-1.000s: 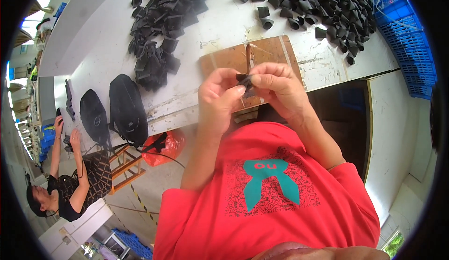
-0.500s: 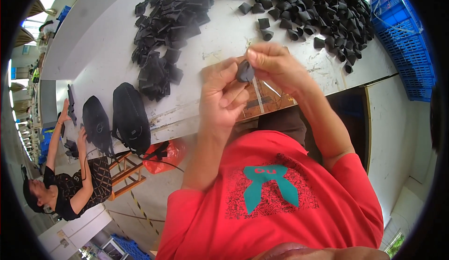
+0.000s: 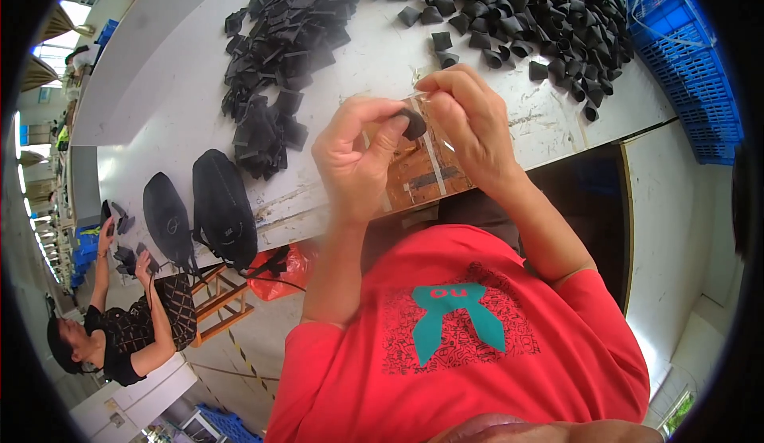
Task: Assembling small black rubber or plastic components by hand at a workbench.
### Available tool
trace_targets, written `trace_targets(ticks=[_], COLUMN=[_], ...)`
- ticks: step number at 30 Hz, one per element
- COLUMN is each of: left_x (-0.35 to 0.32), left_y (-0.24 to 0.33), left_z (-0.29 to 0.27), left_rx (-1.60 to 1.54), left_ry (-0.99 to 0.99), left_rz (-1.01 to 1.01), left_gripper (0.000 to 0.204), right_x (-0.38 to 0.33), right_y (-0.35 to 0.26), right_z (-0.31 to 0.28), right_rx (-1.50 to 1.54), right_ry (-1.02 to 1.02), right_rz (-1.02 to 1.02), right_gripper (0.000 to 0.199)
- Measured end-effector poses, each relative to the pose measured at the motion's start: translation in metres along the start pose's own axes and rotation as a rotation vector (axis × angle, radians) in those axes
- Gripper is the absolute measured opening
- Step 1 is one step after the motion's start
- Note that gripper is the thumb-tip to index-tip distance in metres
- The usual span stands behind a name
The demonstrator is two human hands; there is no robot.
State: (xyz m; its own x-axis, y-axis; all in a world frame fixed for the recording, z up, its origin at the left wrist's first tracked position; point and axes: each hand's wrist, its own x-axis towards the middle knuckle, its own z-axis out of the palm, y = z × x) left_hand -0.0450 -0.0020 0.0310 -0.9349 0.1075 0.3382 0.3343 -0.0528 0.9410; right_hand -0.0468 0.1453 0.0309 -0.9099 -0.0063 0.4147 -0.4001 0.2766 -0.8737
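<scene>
Between the thumb and forefinger of my left hand [image 3: 354,156] is a small curled black piece of material [image 3: 413,124]. My right hand [image 3: 471,120] is just to its right, apart from it. Its fingers are bent in a pinch, and whatever they may hold is too small to make out. Both hands are above a worn brown board [image 3: 426,174] at the table's near edge. Beyond my left hand lies a heap of flat black pieces [image 3: 298,53]. A larger heap of black pieces curled into loops [image 3: 517,13] covers the far right.
Two black bags [image 3: 225,204] lie on the white table [image 3: 175,97] at the left. Past them, a co-worker [image 3: 127,323] handles black pieces. Blue plastic crates [image 3: 684,69] stand at the right end. A wooden stool [image 3: 219,308] and a red plastic bag [image 3: 290,272] are below the table.
My hands have come apart: the left moved slightly left with the black piece, and the right let go of it. The co-worker's hands have shifted nearer.
</scene>
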Motion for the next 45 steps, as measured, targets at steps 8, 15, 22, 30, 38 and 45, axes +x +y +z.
trace_targets(ticks=[8, 15, 22, 30, 38, 45], left_x=[-0.009, 0.002, -0.007, -0.022, -0.014, -0.027], left_y=[-0.007, 0.001, -0.007, -0.013, -0.006, -0.037], left_z=[-0.003, 0.003, 0.0, -0.001, 0.002, -0.011], left_rx=[-0.259, -0.058, -0.527, -0.709, -0.106, 0.243], left_ry=[0.1, -0.076, 0.163, 0.206, 0.113, 0.214], left_rz=[-0.113, -0.064, -0.049, -0.239, -0.191, -0.141], left_gripper=[0.013, 0.011, 0.011, 0.012, 0.006, 0.008], right_x=[-0.007, -0.01, -0.005, -0.007, -0.007, 0.017], right_y=[0.008, 0.011, -0.012, 0.007, 0.002, -0.008], right_z=[0.0, 0.001, 0.0, 0.004, 0.003, -0.021], right_rx=[-0.325, -0.237, -0.24, -0.288, -0.313, 0.442], right_ry=[-0.047, -0.066, -0.028, 0.023, -0.031, -0.081], right_rz=[-0.367, -0.272, -0.253, -0.428, -0.347, 0.093], right_gripper=[0.02, 0.013, 0.016, 0.014, 0.015, 0.017])
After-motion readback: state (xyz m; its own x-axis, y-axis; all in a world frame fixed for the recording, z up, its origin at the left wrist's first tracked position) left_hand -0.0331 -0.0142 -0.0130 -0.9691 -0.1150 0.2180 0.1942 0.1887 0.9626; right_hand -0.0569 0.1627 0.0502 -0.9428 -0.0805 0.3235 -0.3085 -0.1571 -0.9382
